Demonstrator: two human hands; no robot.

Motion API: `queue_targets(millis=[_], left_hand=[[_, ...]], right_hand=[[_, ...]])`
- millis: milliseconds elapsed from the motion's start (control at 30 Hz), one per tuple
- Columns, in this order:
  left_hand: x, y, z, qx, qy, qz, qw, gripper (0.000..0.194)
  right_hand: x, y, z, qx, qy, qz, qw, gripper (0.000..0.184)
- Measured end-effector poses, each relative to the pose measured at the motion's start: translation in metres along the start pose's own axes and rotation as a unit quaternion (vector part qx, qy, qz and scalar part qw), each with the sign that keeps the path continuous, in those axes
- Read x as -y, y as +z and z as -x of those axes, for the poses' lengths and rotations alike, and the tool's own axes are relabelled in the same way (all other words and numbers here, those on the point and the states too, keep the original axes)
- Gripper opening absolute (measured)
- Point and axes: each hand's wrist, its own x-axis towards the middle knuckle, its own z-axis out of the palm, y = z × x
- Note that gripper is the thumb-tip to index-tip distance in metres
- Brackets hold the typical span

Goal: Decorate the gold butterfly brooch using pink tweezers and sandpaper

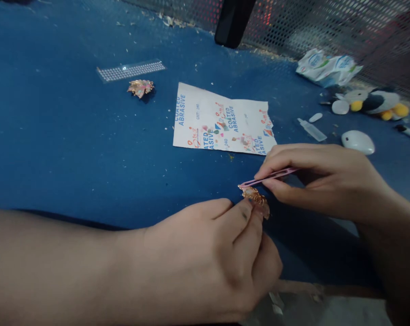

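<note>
The left hand gripped the gold ornament between its fingertips, while the right hand pinched pink tweezers between thumb and fingers. The ornament was held up over the near edge of the blue table, at the far right end of the left hand and just to the left of the right hand's fingers. It slanted, its long axis running from far left to near right, and the tweezers came in from the right, pointing left and slightly near, so that their tips met or nearly met its far left end; whether they had closed on anything there was too small to tell. The left hand was the nearer to the ornament; the right reached it only through the tweezers. Beyond the hands lay a sheet of abrasive paper, back up, with small coloured chips scattered on it. Farther left, a second ornament sat just near of a beaded strip. On the right were a tube, a white case, a plush toy and a wipes pack. A mesh screen stood along the far edge.
</note>
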Motion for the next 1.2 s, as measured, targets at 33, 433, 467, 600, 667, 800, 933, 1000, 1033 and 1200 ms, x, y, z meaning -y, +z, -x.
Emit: queue_targets(millis=[33,433,467,600,667,800,933,1000,1033,1200], left_hand=[[0.0,0.0,0.0,0.0,0.002,-0.003,1.0,0.041],[0.001,-0.001,0.001,0.024,0.015,0.003,1.0,0.045],[0.001,0.0,0.001,0.029,0.014,0.006,0.999,0.046],[0.0,0.001,0.0,0.045,0.008,0.035,0.998,0.048],[-0.001,0.001,0.0,0.047,0.007,0.049,0.998,0.049],[-0.001,0.0,0.0,0.031,0.018,0.048,0.998,0.051],[-0.002,-0.001,0.001,0.028,0.021,0.027,0.999,0.048],[-0.003,-0.001,0.001,0.032,0.016,0.031,0.999,0.046],[-0.003,-0.001,0.001,0.035,0.016,0.035,0.999,0.045],[-0.003,0.0,0.001,0.04,0.011,0.045,0.998,0.044]], right_hand=[[0.0,0.0,0.0,0.0,0.006,-0.004,1.0,0.003],[0.0,0.0,0.0,-0.028,0.029,-0.027,0.999,0.004],[0.0,0.0,0.0,-0.034,0.034,-0.031,0.998,0.004],[-0.003,0.0,0.002,-0.078,0.072,-0.068,0.992,0.004],[-0.003,0.001,0.003,-0.109,0.096,-0.095,0.985,0.006],[0.0,0.006,0.0,-0.17,0.123,-0.199,0.957,0.012],[0.006,0.012,-0.004,-0.149,0.101,-0.26,0.949,0.007],[0.01,0.013,-0.005,-0.107,0.094,-0.259,0.955,0.006],[0.011,0.013,-0.005,-0.087,0.095,-0.259,0.957,0.006],[0.008,0.012,-0.002,-0.05,0.099,-0.253,0.961,0.008]])
